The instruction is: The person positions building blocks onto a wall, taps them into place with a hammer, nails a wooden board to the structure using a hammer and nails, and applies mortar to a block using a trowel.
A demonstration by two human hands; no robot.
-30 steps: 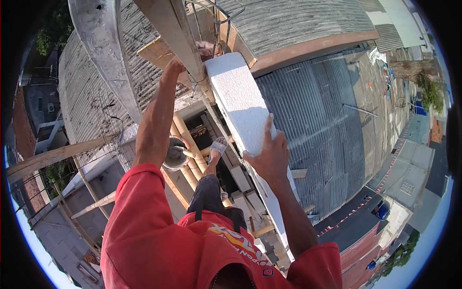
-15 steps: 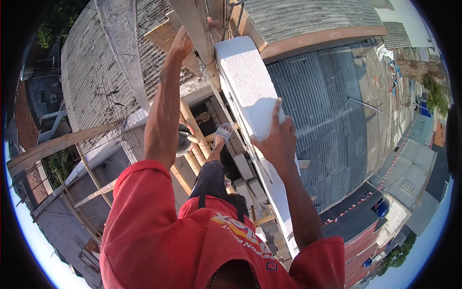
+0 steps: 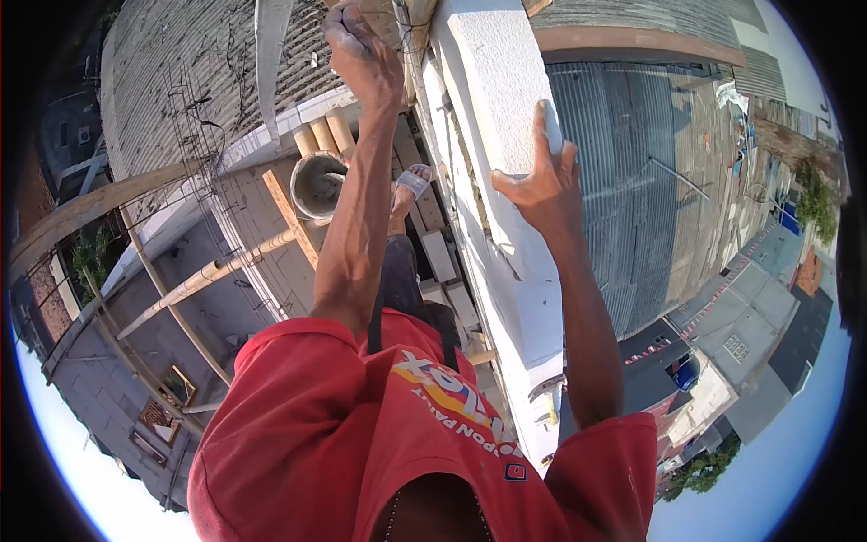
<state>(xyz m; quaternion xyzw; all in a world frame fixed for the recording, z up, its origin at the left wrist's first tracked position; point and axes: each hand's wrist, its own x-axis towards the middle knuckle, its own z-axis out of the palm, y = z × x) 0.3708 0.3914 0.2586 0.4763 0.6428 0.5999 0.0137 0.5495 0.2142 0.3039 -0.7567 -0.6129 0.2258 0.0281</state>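
My right hand (image 3: 542,190) is on the near end of a long white block (image 3: 501,77) with a rough, pitted face. Its thumb reaches over the left side and the index finger stretches along the right edge. The block lies on top of a narrow white wall (image 3: 501,312). Up and to the left, my left hand (image 3: 366,59) is raised with curled fingers that look dusty grey. Whatever those fingers may hold is hidden. Below that hand, left of my forearm, a bucket (image 3: 302,194) contains grey wet mortar (image 3: 318,185).
My sandalled foot (image 3: 415,181) is high above the ground beside the wall. Bamboo poles (image 3: 212,271) and a wooden plank (image 3: 291,217) are on the left. Corrugated roofing (image 3: 614,181) lies below on the right. Thin reinforcing bars (image 3: 194,113) stick up at upper left.
My left hand has left the upright timber and come nearer, its fingers curled. My right hand stays on the block. The view has shifted, bringing the mortar bucket more into sight.
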